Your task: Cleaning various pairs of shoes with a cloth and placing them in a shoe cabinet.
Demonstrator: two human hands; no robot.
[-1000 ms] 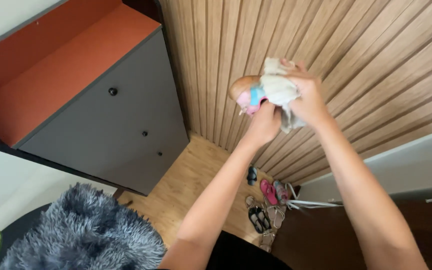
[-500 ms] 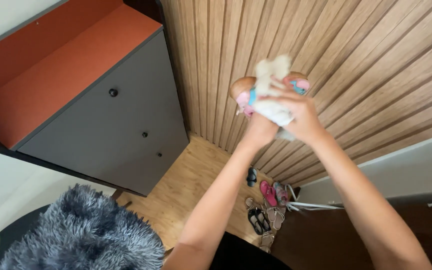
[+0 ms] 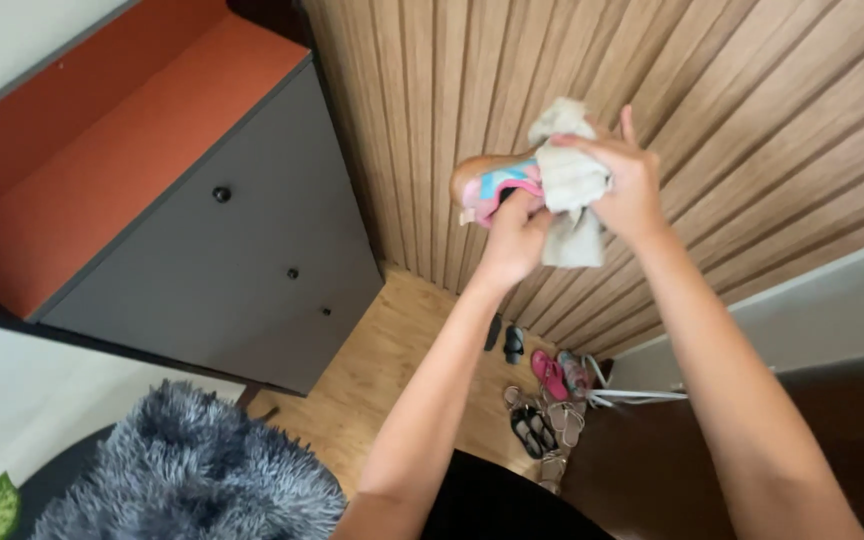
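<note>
a pink-and-blue shoe [image 3: 500, 187] is gripped by the left hand [image 3: 514, 240], a pale cloth [image 3: 569, 180] by the right hand [image 3: 630, 185] — upper centre; one grey cabinet [image 3: 222, 250] at left, several sandals [image 3: 542, 400] scattered on the floor [image 3: 392, 360] below.

your right hand [image 3: 632, 190] grips a soft, matt, pale cloth [image 3: 567, 180]; just left of the cloth, your left hand [image 3: 512, 240] holds a smooth pink and blue shoe [image 3: 497, 185]. behind the cloth runs ribbed, matt wood panelling [image 3: 752, 120]; far below-left of it lies shaggy grey fur [image 3: 192, 470].
</note>
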